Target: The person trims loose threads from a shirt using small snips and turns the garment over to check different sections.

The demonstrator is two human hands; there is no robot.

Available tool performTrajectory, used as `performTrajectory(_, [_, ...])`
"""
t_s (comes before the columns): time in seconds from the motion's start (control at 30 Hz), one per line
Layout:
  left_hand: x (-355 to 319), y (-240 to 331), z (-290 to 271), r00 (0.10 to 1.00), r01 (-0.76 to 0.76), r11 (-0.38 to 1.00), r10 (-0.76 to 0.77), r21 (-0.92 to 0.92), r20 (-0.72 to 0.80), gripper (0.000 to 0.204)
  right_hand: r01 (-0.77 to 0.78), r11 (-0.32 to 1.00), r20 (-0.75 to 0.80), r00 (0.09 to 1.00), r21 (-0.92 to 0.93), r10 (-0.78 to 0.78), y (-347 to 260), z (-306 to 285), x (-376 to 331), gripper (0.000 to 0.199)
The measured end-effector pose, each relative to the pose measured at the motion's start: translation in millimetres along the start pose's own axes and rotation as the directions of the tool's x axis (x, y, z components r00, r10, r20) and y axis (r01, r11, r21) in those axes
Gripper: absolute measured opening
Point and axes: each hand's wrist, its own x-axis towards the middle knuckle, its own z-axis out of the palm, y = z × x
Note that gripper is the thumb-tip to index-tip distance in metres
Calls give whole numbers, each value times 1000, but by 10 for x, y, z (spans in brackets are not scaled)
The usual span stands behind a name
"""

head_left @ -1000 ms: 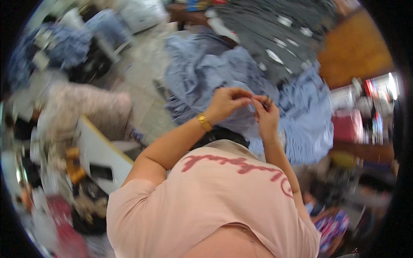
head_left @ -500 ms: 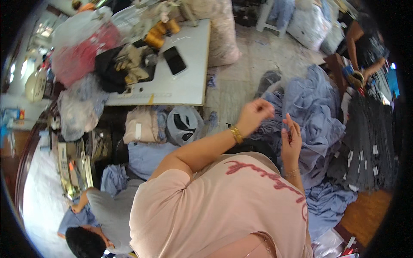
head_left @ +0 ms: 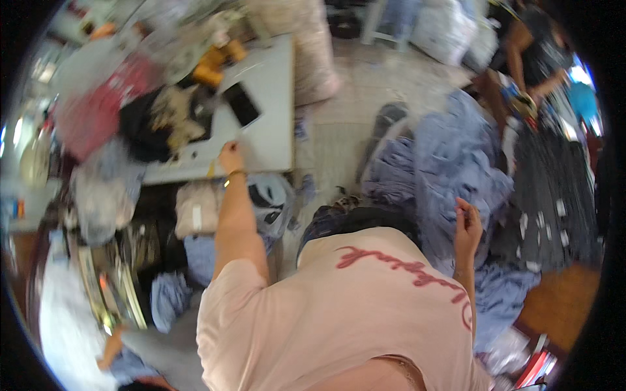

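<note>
Blue cloth (head_left: pixel 450 176) beside the white table (head_left: pixel 270 130) waits while the left hand (head_left: pixel 230 156) reaches onto that table, fingers curled together, and the right hand (head_left: pixel 467 225) pinches something small, probably needing a tool fetched next.

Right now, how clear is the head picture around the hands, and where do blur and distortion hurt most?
Head view: smeared by motion throughout; the left hand on the white table and the right hand by the blue cloth are soft-edged; fisheye bends the table edge; a black rim frames the picture; glare whitens the left edge.
</note>
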Motion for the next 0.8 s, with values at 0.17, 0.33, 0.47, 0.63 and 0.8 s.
performTrajectory(0.17, [110,-470,-54,995,-95,993,92,66,41,17,-62,978,-154,988,-201,31,135,-281,-185,16])
performTrajectory(0.33, [34,397,-49,998,-41,984,49,176,-42,22,-266,951,-391,901,-158,187,331,-345,-650,10])
performTrajectory(0.47, [30,1046,225,974,-215,958,196,-192,-113,28,-261,954,-448,878,-146,171,374,-274,-820,4])
performTrajectory(0.63, [-1223,3236,609,511,-143,695,661,-705,549,14,-251,962,-536,829,-105,157,309,-137,-634,20])
performTrajectory(0.8, [-2482,4497,682,-158,-180,230,953,-956,259,32,-302,952,-519,821,-43,237,542,156,-309,34])
